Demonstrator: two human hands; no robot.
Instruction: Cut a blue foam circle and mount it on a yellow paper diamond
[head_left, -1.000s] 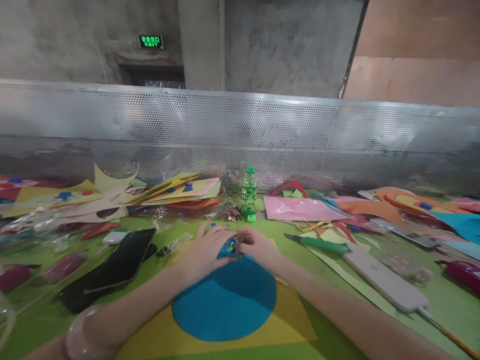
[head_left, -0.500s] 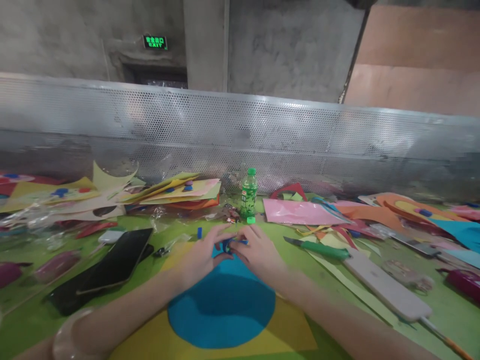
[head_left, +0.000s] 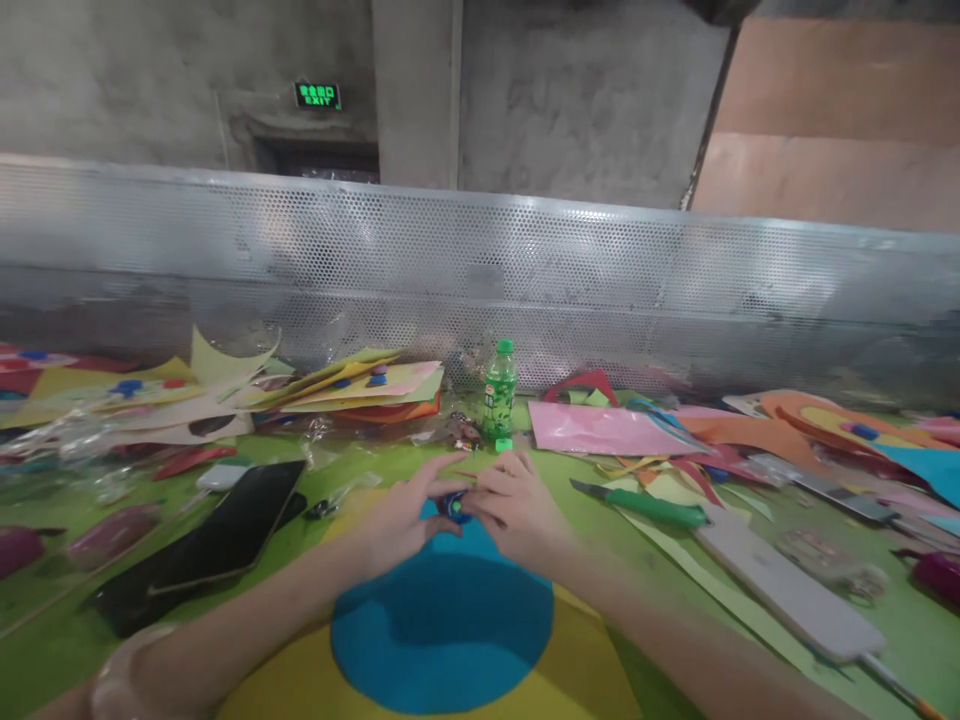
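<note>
Between my two hands is a small, dark blue rounded piece with a green centre, held above the blue paper shape. My left hand has its thumb and fingers curled around the left side of it. From the right, my right hand pinches it, its fingertips meeting those of the left. Fingers cover part of the piece, so its exact kind is unclear. Below lies a large rounded blue paper shape on a yellow sheet.
A green bottle stands beyond my hands. On the left lie a black phone and paper stacks. To the right are a green-handled craft knife, a white power bank-like block and pink paper.
The blue piece looks more compact; its part reaching right under my right fingers no longer shows. A small blue bit beyond my left hand is gone from sight. The view shifted slightly.
</note>
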